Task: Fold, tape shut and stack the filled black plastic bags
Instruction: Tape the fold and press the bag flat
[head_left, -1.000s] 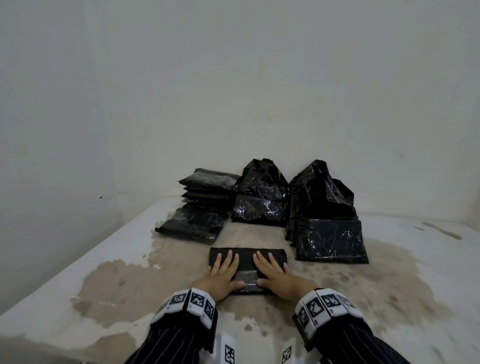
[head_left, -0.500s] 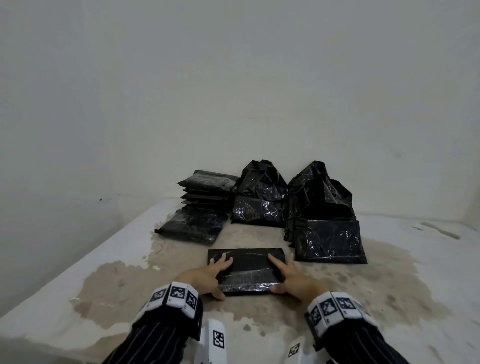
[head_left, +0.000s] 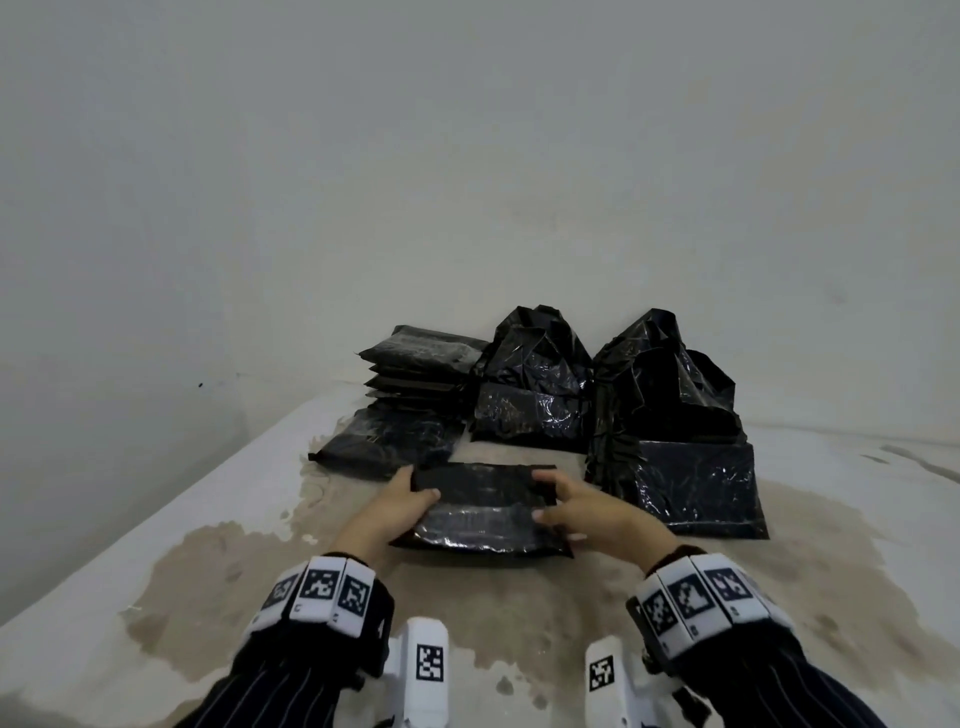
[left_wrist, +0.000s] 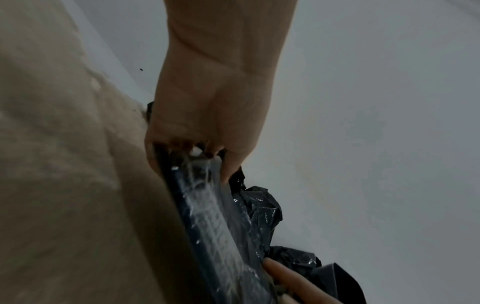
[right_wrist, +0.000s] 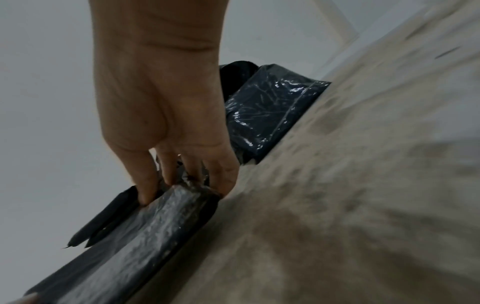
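Note:
A flat folded black bag with a clear tape strip across it is held just above the stained table, its near edge tipped down. My left hand grips its left end, thumb on top. My right hand grips its right end, fingers curled over the edge. The same bag shows in the left wrist view and in the right wrist view. Behind it lie a stack of folded bags and a flat one.
Two upright unfolded black bags stand at the back, one in the middle and a larger one on the right. A white wall closes the table's far and left sides. The table's left edge runs diagonally.
Both hands slid from pressing flat on the bag's top to its two ends, took hold and raised the bag off the table.

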